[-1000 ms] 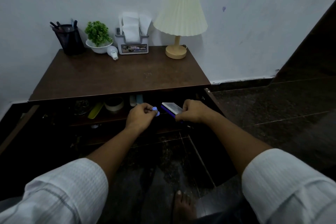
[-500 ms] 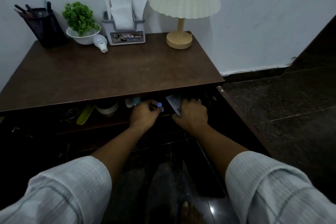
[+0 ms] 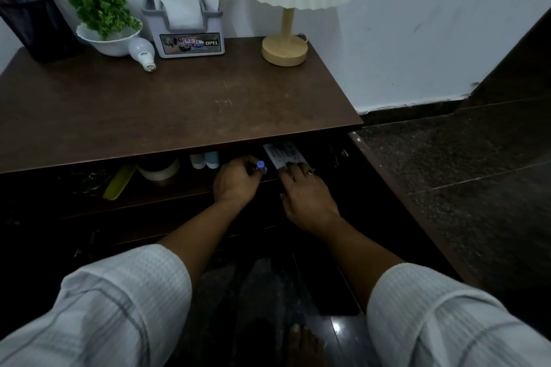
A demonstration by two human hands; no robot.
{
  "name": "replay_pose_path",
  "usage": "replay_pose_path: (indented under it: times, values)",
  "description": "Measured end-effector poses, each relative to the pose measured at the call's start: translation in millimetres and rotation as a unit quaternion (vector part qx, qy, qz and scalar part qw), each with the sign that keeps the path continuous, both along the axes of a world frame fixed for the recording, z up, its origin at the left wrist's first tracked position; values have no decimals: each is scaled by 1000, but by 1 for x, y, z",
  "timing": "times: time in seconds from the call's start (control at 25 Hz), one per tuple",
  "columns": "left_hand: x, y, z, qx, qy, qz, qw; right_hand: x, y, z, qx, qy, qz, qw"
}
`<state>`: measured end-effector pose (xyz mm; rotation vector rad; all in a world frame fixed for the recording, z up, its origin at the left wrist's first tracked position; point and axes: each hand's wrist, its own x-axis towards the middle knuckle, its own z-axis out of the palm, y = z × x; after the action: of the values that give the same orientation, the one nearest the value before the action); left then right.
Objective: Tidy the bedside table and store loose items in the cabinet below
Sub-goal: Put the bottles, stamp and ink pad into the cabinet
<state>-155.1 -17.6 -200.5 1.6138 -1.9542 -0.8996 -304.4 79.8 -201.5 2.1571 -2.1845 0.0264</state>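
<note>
Dim bedroom corner, white wall, dark stone floor. Brown counter [image 3: 179, 104] carries the keepers, lined up along the wall: pen holder [image 3: 35, 24], potted plant [image 3: 103, 9], tissue box [image 3: 190, 39], lamp [image 3: 284, 49]. One light bulb [image 3: 142, 52] lies on its side just beside the plant bowl. My read: it's the last loose item up top.

Cabinet below is open, door [image 3: 393, 197] swung out on the right. Upper shelf [image 3: 185, 188] already holds a yellow-green piece [image 3: 119, 182], a tape roll [image 3: 159, 171] and two small bottles [image 3: 205, 159], spaced left to right so nothing stacks.

Left hand [image 3: 237, 185] is curled, thumb and forefinger pinching a small blue-capped item [image 3: 261, 165], cap towards the right, just in front of the shelf and near the bottles. Guess: a pinch because it's small and could roll, and it needs a slot first.

Right hand [image 3: 307, 197] lies flat, fingers straight and close together, tips pressing on the near end of a grey pack [image 3: 283, 155] that sits on the shelf under the counter lip. A flat push makes sense: low clearance, no room to grip from above, so it has to slide back. Can't tell whether it's cards, a booklet or a box, too dark.

Step in hand, as I judge it: seat the pack deeper, then park the capped item next to it. Risk: clipping the bottles with the left knuckles.
</note>
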Motion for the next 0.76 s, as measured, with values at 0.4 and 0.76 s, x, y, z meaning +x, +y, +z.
replay_pose_path:
  times: [0.4, 0.76]
  values:
    - [-17, -8, -4, -5, -20, -9, 1000, -11, -15, -1, 35, -1, -73, 997]
    - [-31, -15, -8, 8, -7, -22, 1000, -14, 5, -9, 21, -23, -56, 998]
